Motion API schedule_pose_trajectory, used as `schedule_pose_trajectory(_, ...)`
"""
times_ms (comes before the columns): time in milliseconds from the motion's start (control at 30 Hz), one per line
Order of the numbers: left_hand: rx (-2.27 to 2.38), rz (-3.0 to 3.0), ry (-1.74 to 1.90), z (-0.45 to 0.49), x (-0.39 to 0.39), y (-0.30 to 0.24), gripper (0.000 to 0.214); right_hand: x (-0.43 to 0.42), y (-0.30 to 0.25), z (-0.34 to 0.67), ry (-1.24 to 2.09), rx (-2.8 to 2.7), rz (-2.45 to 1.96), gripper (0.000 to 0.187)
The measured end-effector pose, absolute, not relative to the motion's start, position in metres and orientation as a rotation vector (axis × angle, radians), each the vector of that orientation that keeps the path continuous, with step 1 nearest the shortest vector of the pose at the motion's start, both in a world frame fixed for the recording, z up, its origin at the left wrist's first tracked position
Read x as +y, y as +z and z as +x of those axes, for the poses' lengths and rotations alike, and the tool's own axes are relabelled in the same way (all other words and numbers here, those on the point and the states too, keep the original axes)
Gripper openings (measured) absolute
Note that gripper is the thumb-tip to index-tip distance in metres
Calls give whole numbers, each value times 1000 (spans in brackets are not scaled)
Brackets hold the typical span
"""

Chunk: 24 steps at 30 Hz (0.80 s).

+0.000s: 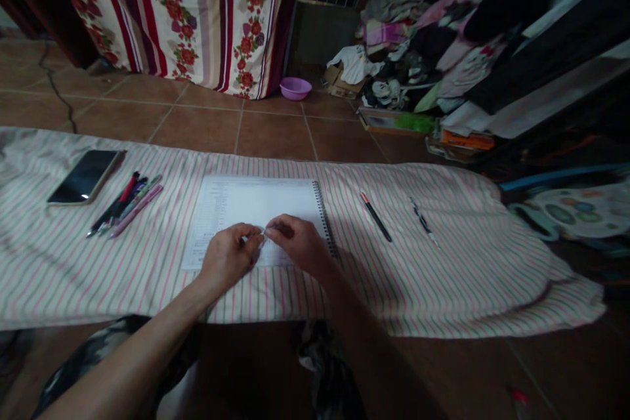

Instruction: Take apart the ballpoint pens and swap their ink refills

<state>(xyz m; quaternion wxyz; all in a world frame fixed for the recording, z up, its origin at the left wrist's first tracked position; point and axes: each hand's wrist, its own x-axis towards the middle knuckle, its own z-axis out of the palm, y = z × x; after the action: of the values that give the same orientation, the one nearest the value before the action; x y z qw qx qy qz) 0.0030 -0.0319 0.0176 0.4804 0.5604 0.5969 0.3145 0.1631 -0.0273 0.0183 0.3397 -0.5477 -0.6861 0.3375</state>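
Observation:
My left hand (pixel 230 256) and my right hand (pixel 300 243) meet over the lower edge of a white spiral notebook (pixel 251 207). Both hands are closed in a pinch around a small thin object (pixel 264 233) held between them; it looks like a pen, but it is too small to be sure. The notebook lies on a striped cloth (pixel 443 269) spread on the floor, with its spiral binding on the right side.
A phone (pixel 84 176) and a bunch of pens (pixel 125 205) lie left on the cloth. Two more pens (pixel 375 216) (pixel 422 220) lie right. A floral bedsheet (pixel 187 13), purple bowl (pixel 295 88) and clothes pile (pixel 433 33) stand beyond on the tiled floor.

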Motion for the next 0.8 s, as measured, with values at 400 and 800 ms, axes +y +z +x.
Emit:
schedule_pose_trajectory(400,1375,1359,744,4,-31,13,30,-26,13,163,1147,-1573,-1356,29)
schedule_pose_trajectory(800,1312,1282,754,4,-30,11,34,-26,13,168,1012,-1675,-1375,17)
